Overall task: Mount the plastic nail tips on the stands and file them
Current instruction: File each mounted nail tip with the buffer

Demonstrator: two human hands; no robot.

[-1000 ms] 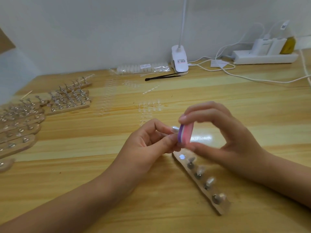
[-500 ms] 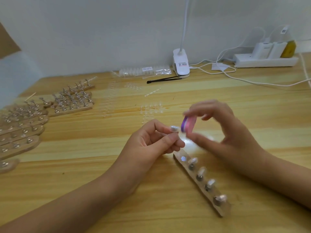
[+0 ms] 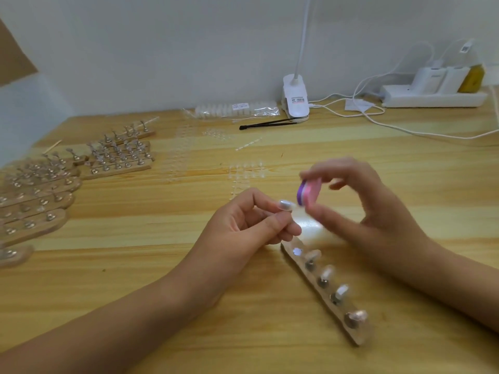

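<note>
Your left hand (image 3: 243,228) sits in the middle of the frame. Its fingers are curled in, and the thumb and first finger pinch a small shiny nail tip (image 3: 285,205) that pokes up toward the right.

Your right hand (image 3: 372,211) is just right of the middle. Its thumb and first finger squeeze a pink and purple file block (image 3: 309,194). The other fingers are spread apart and lifted. This hand looks a bit blurry. The purple edge of the block is just beside the tip. You cannot tell if they touch.

Under both hands a wooden stand (image 3: 359,337) lies on a slant, from the middle down to the lower right. Four tips stand on it in a row. The top spot (image 3: 297,251) shows only a round shiny dot. The stand's top end is just under your left fingers.

Plain wood of the table (image 3: 162,333) shows along the bottom and between your arms. More wood shows to the right of your right hand, up to a white cable (image 3: 405,130).

At the left edge lie many more stands (image 3: 121,157), packed side by side. Loose clear tips (image 3: 245,174) lie just above your hands. Along the far edge, by the wall, are a bag of tips (image 3: 237,109), black tweezers (image 3: 267,125), a white lamp clip (image 3: 295,102) and a power strip (image 3: 434,95).
</note>
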